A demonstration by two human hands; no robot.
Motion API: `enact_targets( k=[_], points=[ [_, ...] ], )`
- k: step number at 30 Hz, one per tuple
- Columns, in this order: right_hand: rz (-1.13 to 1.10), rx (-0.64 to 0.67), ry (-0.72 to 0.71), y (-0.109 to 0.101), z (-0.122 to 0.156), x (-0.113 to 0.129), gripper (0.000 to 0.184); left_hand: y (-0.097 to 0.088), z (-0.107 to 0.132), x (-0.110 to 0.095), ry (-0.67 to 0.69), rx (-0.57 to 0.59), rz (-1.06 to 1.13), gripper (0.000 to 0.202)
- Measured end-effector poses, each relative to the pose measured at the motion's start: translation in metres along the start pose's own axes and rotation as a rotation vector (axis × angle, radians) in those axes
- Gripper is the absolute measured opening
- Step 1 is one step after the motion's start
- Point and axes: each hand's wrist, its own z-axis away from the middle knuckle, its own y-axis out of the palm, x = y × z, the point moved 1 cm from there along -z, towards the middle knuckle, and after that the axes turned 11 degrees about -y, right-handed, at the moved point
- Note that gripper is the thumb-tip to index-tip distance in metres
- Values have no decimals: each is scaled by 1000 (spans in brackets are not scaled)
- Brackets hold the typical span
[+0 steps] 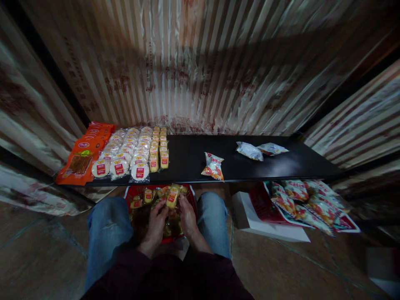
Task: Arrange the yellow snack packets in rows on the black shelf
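Left hand: the hand (157, 223), fingers bent, gripping the lower left side of a packet.
Right hand: the hand (188, 216), fingers closed on the right side of the same packet.
Packet: one, yellow with red label (173, 196); tilted, between the fingertips of both hands, above the basket.
Basket: red (131, 191), beneath both hands, between the knees; holds loose packets (148, 194) of the same kind.
Shelf: black (187, 156), just beyond the hands, running to both sides.
Yellow rows: two rows of upright packets (153, 163), on the shelf ahead of the left hand.
Crackers: round, white, clear-wrapped (119, 167), several rows, left of the yellow rows.
Orange bags: overlapping (90, 139), at the shelf's end, farthest to the left of the left hand.
Snack bag: single, white and orange (213, 166), ahead and right of the right hand.
White bags: two (250, 151), on the shelf, farther right.
Second basket: red (260, 204), tilted, well right of the right hand, full of snack bags; white box (250, 214) beneath.
Knees: blue jeans (109, 225), one on either side of the hands.
Backdrop: striped curtain (171, 62), behind the shelf.
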Motion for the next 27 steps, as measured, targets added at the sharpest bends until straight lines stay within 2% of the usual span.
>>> enact_targets(
  k=[4,10,14,19,23,27],
  points=[
    [-91,-2,72,0,2,-3,48,1,1,-1,-13,1,-70,31],
    [4,-49,-4,0,3,-6,50,0,2,-5,89,2,-202,39],
    [110,-7,-68,-2,3,-8,47,-1,2,-6,133,24,-271,33],
    [182,48,-160,0,7,0,38,1,7,-6,82,23,-172,32],
    [159,114,-173,1,9,3,34,1,6,-5,-11,-11,-84,32],
    [132,113,-173,-1,9,4,33,-1,2,-2,-93,-44,21,35]
  ],
)
